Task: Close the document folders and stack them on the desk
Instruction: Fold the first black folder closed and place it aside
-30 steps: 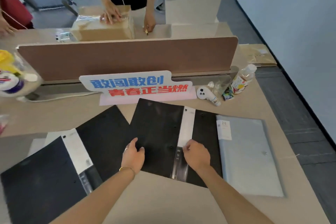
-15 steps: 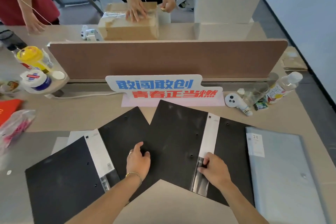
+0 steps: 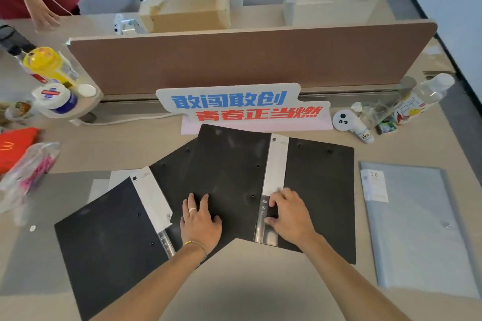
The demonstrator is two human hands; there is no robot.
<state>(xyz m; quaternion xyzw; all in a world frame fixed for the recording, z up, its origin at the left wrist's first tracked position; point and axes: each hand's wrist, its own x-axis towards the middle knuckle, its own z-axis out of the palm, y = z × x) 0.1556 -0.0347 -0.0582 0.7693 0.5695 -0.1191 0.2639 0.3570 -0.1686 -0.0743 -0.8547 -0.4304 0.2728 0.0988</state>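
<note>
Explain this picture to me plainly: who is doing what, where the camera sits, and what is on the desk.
No machine here: a person wears a camera on the head, looking down at two bare hands. On the beige desk lie two open black plastic folders: the middle black folder overlapping the left black folder. A closed pale blue folder lies at the right. The left hand presses flat on the middle folder's cover; the right hand rests with its fingers on that folder's white spine strip. Nothing is lifted. Behind stand a blue and red lettered sign and a brown divider panel.
</note>
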